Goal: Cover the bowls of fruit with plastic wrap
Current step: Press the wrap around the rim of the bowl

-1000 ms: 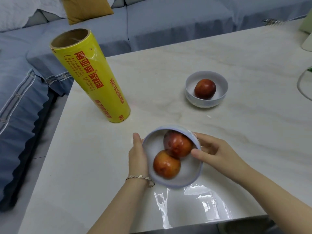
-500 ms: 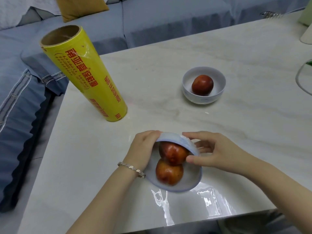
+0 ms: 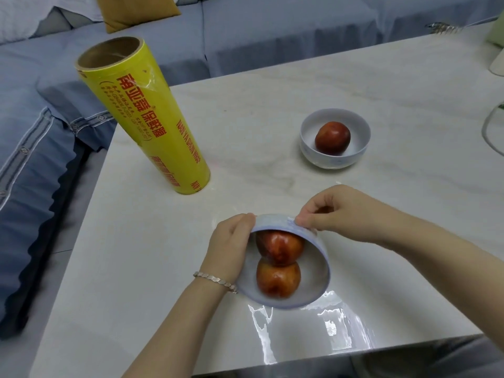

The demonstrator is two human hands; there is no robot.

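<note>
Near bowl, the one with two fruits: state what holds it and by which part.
The left hand grips the near bowl by its left side; the right hand pinches its far right edge.

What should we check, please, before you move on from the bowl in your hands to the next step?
1. Grip: the left hand and right hand both hold the near bowl at its raised edge: ok.
2. Contents: that bowl is tipped toward the person, with both fruits inside: ok.
3. Seal all round that bowl: cannot tell; any film is too clear to see.
4. Cover on the far bowl: not ok; its single fruit lies open.
5. The roll of wrap stands upright on the table, apart from both bowls: ok.
</note>
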